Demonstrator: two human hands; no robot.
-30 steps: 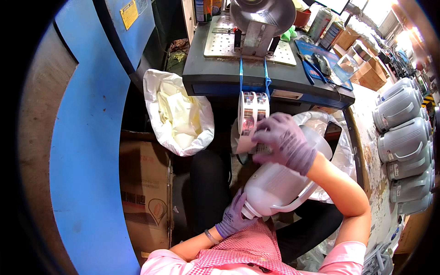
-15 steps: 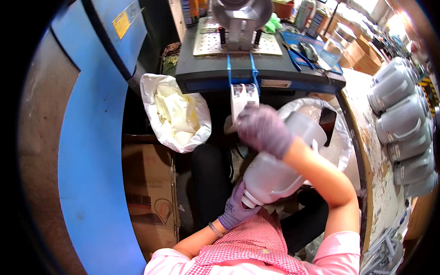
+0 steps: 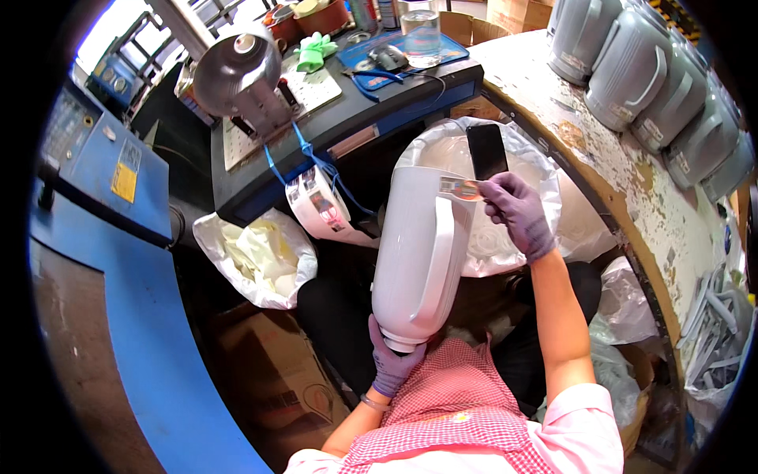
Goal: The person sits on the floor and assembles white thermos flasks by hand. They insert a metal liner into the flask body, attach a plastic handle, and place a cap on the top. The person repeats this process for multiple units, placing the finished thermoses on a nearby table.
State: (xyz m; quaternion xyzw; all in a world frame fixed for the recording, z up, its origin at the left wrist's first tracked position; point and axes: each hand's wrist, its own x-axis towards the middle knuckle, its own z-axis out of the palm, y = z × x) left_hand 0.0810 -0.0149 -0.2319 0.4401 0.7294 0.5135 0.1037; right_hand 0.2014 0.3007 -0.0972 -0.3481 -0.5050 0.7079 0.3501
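A pale grey plastic jug (image 3: pixel 407 253) with a long side handle lies tilted over my lap, its narrow neck toward me and its wide end away. Gloved in purple, my left hand (image 3: pixel 392 365) is closed around the neck. My right hand (image 3: pixel 517 213), in a matching glove, pinches the edge of a small printed sticker (image 3: pixel 459 188) between thumb and fingers. The sticker lies at the jug's wide end, just beyond the handle; whether it is stuck down I cannot tell. A roll of labels (image 3: pixel 320 201) hangs by blue straps from the bench.
Beyond the jug stands a white bag (image 3: pixel 545 186), with a black phone-like slab (image 3: pixel 487 150) at its edge. Another bag (image 3: pixel 264 257) holds pale yellow sheets. Pliers (image 3: pixel 371 75) and a metal bowl-shaped fixture (image 3: pixel 237 79) sit on the bench. Several grey jugs (image 3: pixel 632 67) line the right-hand table.
My view has turned right. My right hand has left the label roll and moved to the jug's wide end, now with a sticker. The jug stands more lengthwise; my left hand keeps its neck.
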